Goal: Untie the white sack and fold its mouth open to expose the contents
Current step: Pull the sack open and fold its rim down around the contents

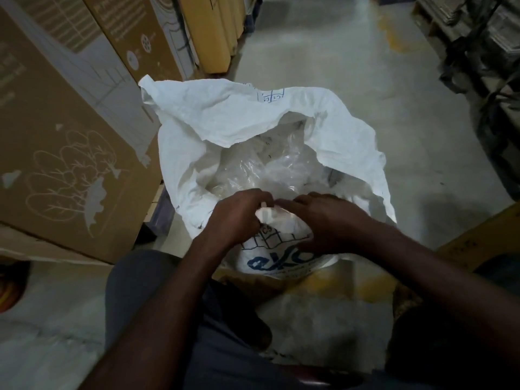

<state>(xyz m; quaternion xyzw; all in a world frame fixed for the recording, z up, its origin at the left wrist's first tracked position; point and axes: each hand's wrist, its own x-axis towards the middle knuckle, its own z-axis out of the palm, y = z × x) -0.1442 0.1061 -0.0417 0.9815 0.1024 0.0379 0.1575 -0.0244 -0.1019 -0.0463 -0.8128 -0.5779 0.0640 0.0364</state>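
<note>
Both of your hands work on the near rim of the white sack (253, 122), which stands on the floor (365, 88) directly before you, its mouth already wide and clear plastic contents (261, 170) showing inside. Your left hand (239, 218) has its fingers curled around a bunch of rim fabric; your right hand (329, 218) pinches the same edge just beside it. The far rim stands high, away from you. Cardboard boxes (70, 164) stand left.

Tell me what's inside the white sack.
The white sack holds crumpled clear plastic, apparently a liner or bags. Whatever lies beneath is hidden by the plastic and both hands gripping the near rim.
</note>
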